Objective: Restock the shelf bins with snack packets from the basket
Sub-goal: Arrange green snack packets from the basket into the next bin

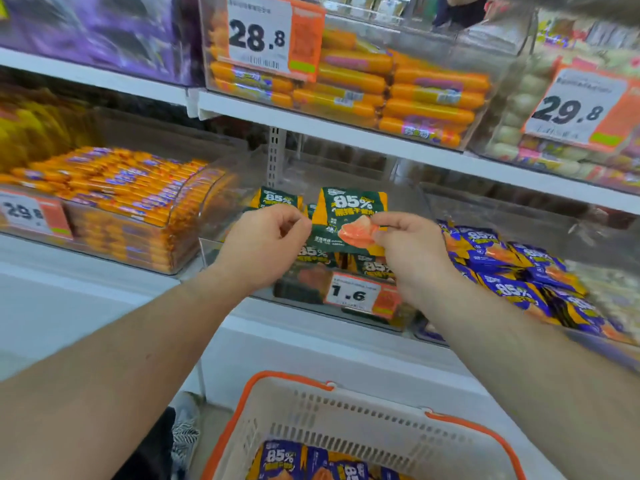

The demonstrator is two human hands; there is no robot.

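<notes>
Head view, right grip: the right hand (412, 251) pinches the right edge of an upright green snack packet (349, 216) between thumb and curled fingers, above the centre bin.
Head view, left grip: the left hand (266, 244) has its fingers curled at the packet's left edge; whether they truly pinch it or another packet, I cannot tell.
Task thing: the held packet stands over the clear middle bin (239, 216), where more green packets (277, 199) lie behind and beneath it, at 12 o'clock from the basket.
Basket: the grey basket with orange rim (346, 414) sits at 6 o'clock, low in the frame, holding purple snack packets (280, 459).
Price tag: a tag reading 1.6 (353, 294) hangs on the middle bin's front, between the two wrists.
At 3 o'clock: a bin of purple packets (519, 268), just beside the right forearm.
At 9 o'clock: a bin of orange sausage sticks (117, 188) with a 29.8 tag.
At 12 o'clock, upper shelf: orange sausages (398, 91) behind a 28.8 tag (259, 36); the shelf edge (346, 133) overhangs the middle bin.
At 2 o'clock: another 29.8 tag (575, 109) on a bin of pale snacks.
In the way: both forearms cross the space between basket and bin.
</notes>
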